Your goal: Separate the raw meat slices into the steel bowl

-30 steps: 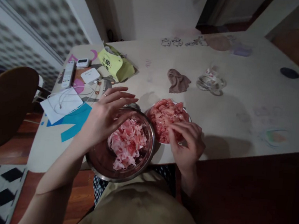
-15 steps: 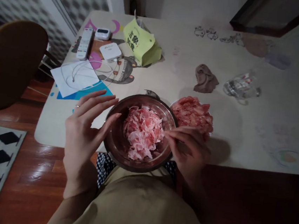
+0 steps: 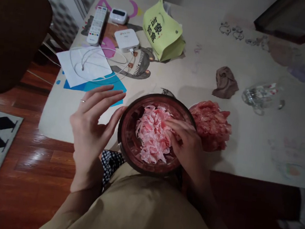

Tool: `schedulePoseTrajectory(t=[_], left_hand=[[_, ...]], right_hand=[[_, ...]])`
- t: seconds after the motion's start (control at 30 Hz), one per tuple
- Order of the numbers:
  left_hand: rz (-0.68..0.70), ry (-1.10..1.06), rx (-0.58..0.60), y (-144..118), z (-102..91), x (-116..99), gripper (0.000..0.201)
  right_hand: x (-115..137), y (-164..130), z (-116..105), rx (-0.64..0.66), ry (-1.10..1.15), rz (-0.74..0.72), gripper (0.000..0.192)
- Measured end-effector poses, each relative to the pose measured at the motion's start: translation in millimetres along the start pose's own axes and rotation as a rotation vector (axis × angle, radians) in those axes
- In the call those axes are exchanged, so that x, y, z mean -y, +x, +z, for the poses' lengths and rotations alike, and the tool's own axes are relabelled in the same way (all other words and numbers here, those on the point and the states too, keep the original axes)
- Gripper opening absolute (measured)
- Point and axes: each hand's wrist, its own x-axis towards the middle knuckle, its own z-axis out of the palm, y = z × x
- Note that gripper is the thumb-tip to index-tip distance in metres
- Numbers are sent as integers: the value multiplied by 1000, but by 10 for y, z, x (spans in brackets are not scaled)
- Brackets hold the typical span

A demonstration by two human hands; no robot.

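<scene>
A dark metal bowl (image 3: 128, 146) at the front edge of the table holds a heap of thin, curled pink-and-white meat slices (image 3: 152, 138). My right hand (image 3: 186, 143) reaches over the bowl's right side, its fingers bent together at the heap's edge, pinching slices there; the fingertips are partly hidden. At the left, my left hand (image 3: 94, 118) is raised with fingers spread, holding nothing. Its thumb tip is close to the bowl's rim; whether it touches is hard to tell. Just right of the bowl sits a pile of redder raw meat (image 3: 212, 124), its dish mostly hidden.
Farther back on the table (image 3: 188, 78) stand a green paper bag (image 3: 162, 34), a remote control (image 3: 97, 25), a white box (image 3: 126, 40) with a cable, and papers (image 3: 84, 66). A brown cloth (image 3: 225, 83) and a clear glass mug (image 3: 260, 96) are to the right. A chair (image 3: 17, 36) is at left.
My right hand has moved from the bowl's right rim farther in over the meat slices. The left hand stays spread beside the bowl. The whole view has shifted and turned slightly.
</scene>
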Motion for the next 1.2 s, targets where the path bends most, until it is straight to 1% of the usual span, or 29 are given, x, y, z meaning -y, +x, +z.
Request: schedulePoseTrajectory(t=[0.07,0.17,0.27,0.37,0.47,0.57,0.67,0.7,0.77,0.8,0.87,0.93,1.0,1.07,1.2], left_hand=[[3,0,9,0,6,16,23],[0,-18,42,-6,11,19,24],[6,-37,39,-12,34,27,24],[37,-48,61,-11,87,49,25],[91,-68,89,-12,159,58,25],[129,-88,157,-31,224,47,26],[158,-91,278,-63,269,42,27],[165,-91,316,-71,276,45,28],[168,-92,362,-77,276,55,30],[162,-90,364,-75,268,59,30],[142,-76,345,-61,240,66,29],[123,-53,318,-45,207,68,28],[113,-38,309,-35,185,70,29],[113,-31,312,-35,186,74,30],[150,-26,338,-54,236,87,31]], right_hand=[[28,77,74,79,-16,38,37],[95,169,170,212,-83,99,54],[195,188,211,321,-153,48,62],[320,119,240,406,-197,-56,58],[428,-9,291,467,-238,-158,47],[458,-100,294,486,-209,-235,40],[386,-51,204,503,-115,-228,36],[343,-5,170,486,-98,-203,37],[241,105,124,382,-137,-133,40],[189,157,117,339,-167,-99,43],[99,235,131,305,-224,-25,48],[48,268,156,343,-236,-5,55],[46,262,163,393,-217,-28,59],[88,231,144,420,-192,-61,58],[238,119,72,478,-138,-120,43]])
